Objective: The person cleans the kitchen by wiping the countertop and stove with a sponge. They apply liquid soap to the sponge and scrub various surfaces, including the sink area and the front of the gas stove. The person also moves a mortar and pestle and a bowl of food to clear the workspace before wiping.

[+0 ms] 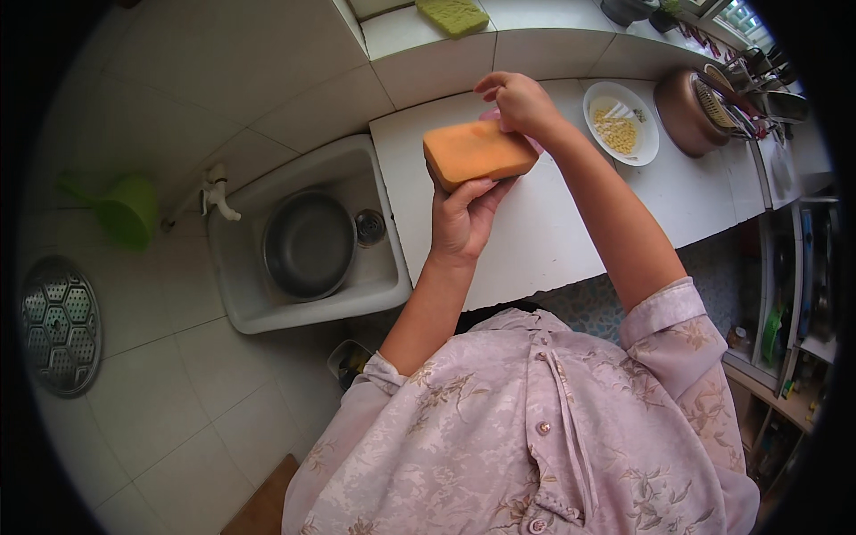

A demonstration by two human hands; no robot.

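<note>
An orange sponge [478,152] with a dark underside rests in my left hand [465,224], the thumb along its near edge and the palm beneath. My right hand [525,103] is just above the sponge's far right corner with bent fingers. Whether it touches the sponge or pinches anything is unclear. Something pink [490,114] shows behind the sponge, mostly hidden by it and my right hand. Both hands are over the white countertop [521,247].
Left of the counter, a sink [307,319] holds a dark pan [311,244] under a white tap [217,197]. A white bowl [645,150] with yellow kernels stands by a copper-coloured pot [682,120]. A green sponge [455,16] lies on the ledge; a green dipper [127,210] hangs left.
</note>
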